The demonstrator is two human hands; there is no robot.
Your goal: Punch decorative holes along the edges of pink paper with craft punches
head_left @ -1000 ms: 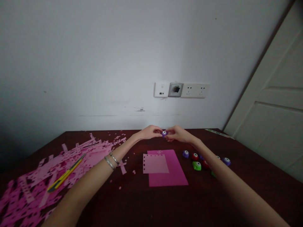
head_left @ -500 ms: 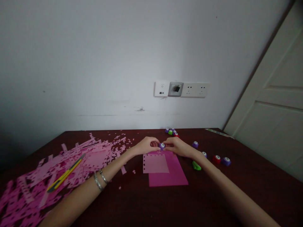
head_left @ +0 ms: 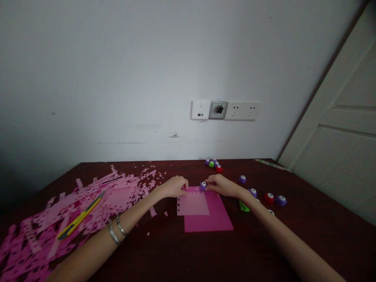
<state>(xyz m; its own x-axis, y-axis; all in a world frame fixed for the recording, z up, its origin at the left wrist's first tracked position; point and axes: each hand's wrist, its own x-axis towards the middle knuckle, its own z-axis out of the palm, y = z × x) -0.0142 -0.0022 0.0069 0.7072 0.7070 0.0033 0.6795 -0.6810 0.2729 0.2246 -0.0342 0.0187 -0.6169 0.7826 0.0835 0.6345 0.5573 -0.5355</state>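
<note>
A small purple paper punch [head_left: 203,186] sits at the top edge of a light pink sheet [head_left: 194,205], with the fingers of my right hand [head_left: 219,185] closed on its right side. My left hand [head_left: 175,185] pinches the upper left part of this sheet, its fingertips partly hidden. Punched holes run down the sheet's left edge. Beneath it lies a larger, deeper pink sheet [head_left: 219,219], showing to the right and below. A green punch [head_left: 243,206] and a purple one [head_left: 252,192] are partly covered by my right forearm.
Pink paper strips [head_left: 38,231] heap up on the left, with a yellow utility knife [head_left: 82,216] on top. Tiny cutouts [head_left: 148,182] are scattered nearby. Several punches [head_left: 211,163] cluster at the back; a red punch [head_left: 268,197] stands right. A ruler-like strip [head_left: 273,165] lies by the wall.
My left hand has left the punch and come down onto the light sheet's upper left. The punch, in my right hand, has shifted slightly right and toward me.
</note>
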